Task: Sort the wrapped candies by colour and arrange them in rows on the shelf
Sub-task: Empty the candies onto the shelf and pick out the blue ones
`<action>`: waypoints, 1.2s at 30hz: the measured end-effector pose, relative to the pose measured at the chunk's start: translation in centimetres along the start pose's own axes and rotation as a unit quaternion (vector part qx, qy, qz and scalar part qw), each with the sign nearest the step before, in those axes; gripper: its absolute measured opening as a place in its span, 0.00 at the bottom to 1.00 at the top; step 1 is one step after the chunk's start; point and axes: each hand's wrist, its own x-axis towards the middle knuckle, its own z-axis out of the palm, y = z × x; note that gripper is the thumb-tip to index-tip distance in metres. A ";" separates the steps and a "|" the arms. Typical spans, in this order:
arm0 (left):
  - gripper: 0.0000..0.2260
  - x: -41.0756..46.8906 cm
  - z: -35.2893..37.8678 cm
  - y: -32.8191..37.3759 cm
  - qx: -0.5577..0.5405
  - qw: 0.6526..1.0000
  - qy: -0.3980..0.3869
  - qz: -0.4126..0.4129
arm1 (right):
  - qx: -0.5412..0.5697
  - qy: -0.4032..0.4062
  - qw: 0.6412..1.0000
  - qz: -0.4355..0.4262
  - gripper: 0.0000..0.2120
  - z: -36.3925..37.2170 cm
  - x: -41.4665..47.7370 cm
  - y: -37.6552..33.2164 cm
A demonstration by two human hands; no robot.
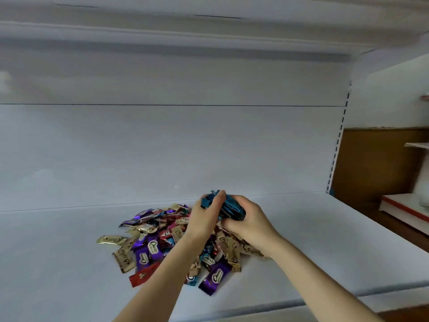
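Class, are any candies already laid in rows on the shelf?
No, the candies lie in one mixed pile on the shelf, while the left hand and right hand hold a blue bunch.

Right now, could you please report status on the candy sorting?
Left hand and right hand grip blue candies over mixed pile. No rows on shelf yet. Nothing blocking.

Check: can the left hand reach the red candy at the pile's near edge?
Probably yes: the red candy lies exposed beside the left forearm, but the left hand must first release the blue candies.
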 end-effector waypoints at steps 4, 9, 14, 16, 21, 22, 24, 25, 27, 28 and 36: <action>0.15 1.8 5.0 -1.3 0.058 0.995 -0.075 0.009 | -0.101 0.036 0.994 0.024 0.21 -6.0 -1.0 3.3; 0.16 4.0 12.5 -3.8 0.097 0.981 -0.166 -0.026 | -0.253 0.056 0.964 0.058 0.22 -13.2 -2.0 7.6; 0.19 5.5 17.1 -6.5 0.308 0.928 -0.203 0.056 | -0.299 0.081 0.943 0.118 0.22 -17.3 -1.1 12.5; 0.21 5.7 17.7 -7.0 0.401 0.884 -0.216 0.109 | -0.303 0.095 0.939 0.130 0.22 -18.3 0.0 13.7; 0.24 6.7 17.3 -8.0 0.509 0.814 -0.243 0.141 | -0.365 0.079 0.916 0.148 0.21 -19.4 3.1 15.3; 0.25 6.9 17.2 -8.1 0.513 0.812 -0.245 0.133 | -0.374 0.073 0.912 0.150 0.21 -19.4 3.5 15.4; 0.24 7.0 17.1 -8.0 0.524 0.805 -0.249 0.125 | -0.385 0.059 0.907 0.161 0.25 -19.2 4.0 15.4; 0.24 6.9 17.0 -8.0 0.528 0.802 -0.251 0.125 | -0.382 0.055 0.908 0.165 0.27 -19.2 4.2 15.4; 0.22 6.7 16.9 -7.9 0.533 0.797 -0.254 0.124 | -0.371 0.049 0.911 0.173 0.28 -19.0 4.3 15.2; 0.22 6.4 16.8 -7.9 0.537 0.795 -0.255 0.124 | -0.367 0.045 0.912 0.178 0.29 -19.0 4.2 15.0; 0.20 2.8 13.5 -5.1 0.561 0.766 -0.258 0.179 | -0.361 0.049 0.927 0.090 0.20 -17.5 2.0 10.6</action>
